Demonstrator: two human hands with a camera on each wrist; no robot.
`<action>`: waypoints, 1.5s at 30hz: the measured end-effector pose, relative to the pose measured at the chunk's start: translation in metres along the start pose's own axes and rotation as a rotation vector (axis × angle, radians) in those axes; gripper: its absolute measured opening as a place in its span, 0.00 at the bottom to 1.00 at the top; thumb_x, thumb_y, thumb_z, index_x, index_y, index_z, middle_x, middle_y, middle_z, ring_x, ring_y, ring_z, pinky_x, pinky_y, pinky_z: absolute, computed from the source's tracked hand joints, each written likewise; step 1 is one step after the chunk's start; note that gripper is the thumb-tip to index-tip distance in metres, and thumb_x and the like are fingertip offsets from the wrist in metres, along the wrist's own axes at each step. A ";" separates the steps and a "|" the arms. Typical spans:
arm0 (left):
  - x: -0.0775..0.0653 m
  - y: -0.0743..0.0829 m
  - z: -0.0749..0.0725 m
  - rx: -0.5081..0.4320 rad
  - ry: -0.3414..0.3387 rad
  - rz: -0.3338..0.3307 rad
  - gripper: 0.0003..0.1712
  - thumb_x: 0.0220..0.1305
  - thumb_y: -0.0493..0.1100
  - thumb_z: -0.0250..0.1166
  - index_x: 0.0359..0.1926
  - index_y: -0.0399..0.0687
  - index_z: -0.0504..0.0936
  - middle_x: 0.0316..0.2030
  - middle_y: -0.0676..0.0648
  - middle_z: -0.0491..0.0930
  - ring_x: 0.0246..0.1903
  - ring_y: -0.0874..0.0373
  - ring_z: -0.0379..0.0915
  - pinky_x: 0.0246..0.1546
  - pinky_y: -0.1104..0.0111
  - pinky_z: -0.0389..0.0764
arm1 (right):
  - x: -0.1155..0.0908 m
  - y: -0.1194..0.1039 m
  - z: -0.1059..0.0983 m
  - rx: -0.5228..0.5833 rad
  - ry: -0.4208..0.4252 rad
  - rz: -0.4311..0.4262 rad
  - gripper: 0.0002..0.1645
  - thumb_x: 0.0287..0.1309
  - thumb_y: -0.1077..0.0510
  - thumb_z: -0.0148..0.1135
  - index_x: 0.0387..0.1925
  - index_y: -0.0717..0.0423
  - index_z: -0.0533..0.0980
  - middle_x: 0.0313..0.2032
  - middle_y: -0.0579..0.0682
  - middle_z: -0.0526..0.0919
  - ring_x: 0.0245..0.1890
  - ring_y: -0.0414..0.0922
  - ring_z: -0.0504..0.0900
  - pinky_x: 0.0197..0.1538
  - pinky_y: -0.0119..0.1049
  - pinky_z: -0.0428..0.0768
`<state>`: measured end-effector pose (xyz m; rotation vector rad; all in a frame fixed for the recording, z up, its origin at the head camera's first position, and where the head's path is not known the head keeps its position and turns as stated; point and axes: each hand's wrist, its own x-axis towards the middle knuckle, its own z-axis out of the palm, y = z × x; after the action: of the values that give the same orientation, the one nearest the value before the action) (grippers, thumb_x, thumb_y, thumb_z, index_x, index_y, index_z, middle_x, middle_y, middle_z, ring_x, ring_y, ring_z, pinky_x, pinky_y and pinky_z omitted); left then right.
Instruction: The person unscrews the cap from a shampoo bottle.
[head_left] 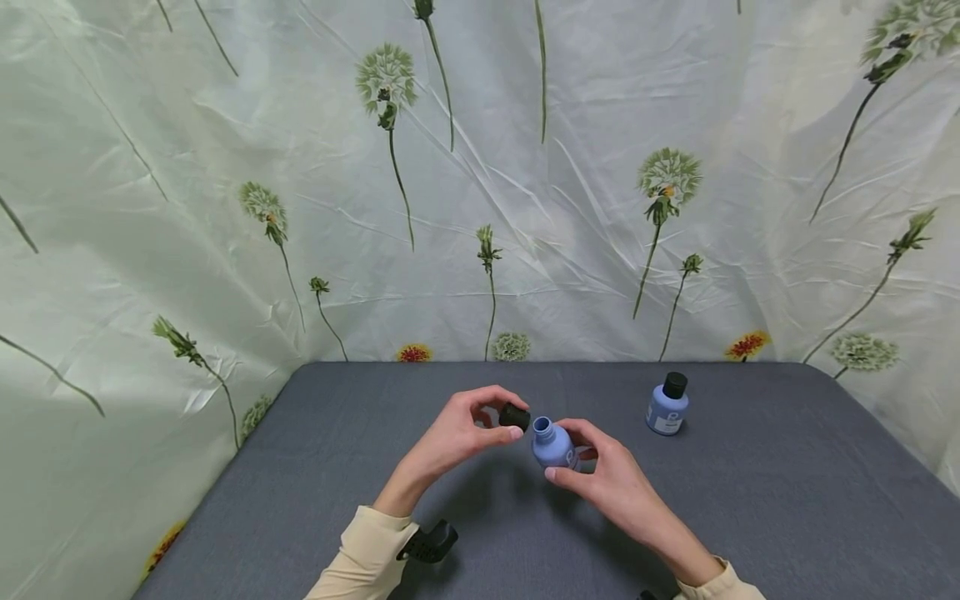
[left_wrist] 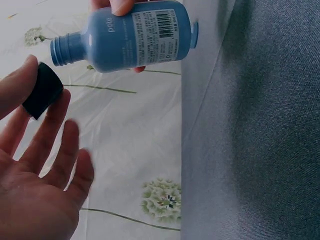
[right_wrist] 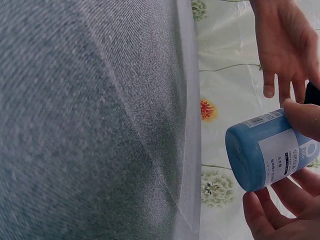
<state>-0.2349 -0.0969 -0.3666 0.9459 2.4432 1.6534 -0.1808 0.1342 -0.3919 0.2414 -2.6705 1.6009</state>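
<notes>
A black bottle cap (head_left: 513,417) is pinched between the thumb and fingers of my left hand (head_left: 457,433). My right hand (head_left: 607,475) grips a small blue bottle (head_left: 553,448) whose threaded neck is bare and tilts toward the cap. In the left wrist view, the cap (left_wrist: 44,91) sits a short gap from the mouth of the bottle (left_wrist: 112,37), and a printed label with a barcode faces the camera. The right wrist view shows the base and front label of the bottle (right_wrist: 265,150), with right fingers (right_wrist: 295,195) curled round it.
A second blue bottle (head_left: 667,408) with its black cap on stands upright at the right rear of the grey cloth-covered table (head_left: 337,433). Behind the table hangs a pale curtain (head_left: 570,217) printed with dandelions.
</notes>
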 end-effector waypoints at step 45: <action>-0.002 -0.010 -0.003 -0.009 -0.080 -0.068 0.27 0.61 0.35 0.70 0.61 0.53 0.77 0.48 0.52 0.80 0.46 0.57 0.77 0.45 0.62 0.78 | 0.001 0.004 0.002 0.172 0.038 -0.014 0.37 0.51 0.57 0.76 0.63 0.55 0.72 0.58 0.55 0.77 0.59 0.54 0.76 0.59 0.52 0.72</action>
<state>-0.2390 -0.1030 -0.3743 0.8983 2.3861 1.5723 -0.1822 0.1346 -0.3961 0.2296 -2.5001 1.8130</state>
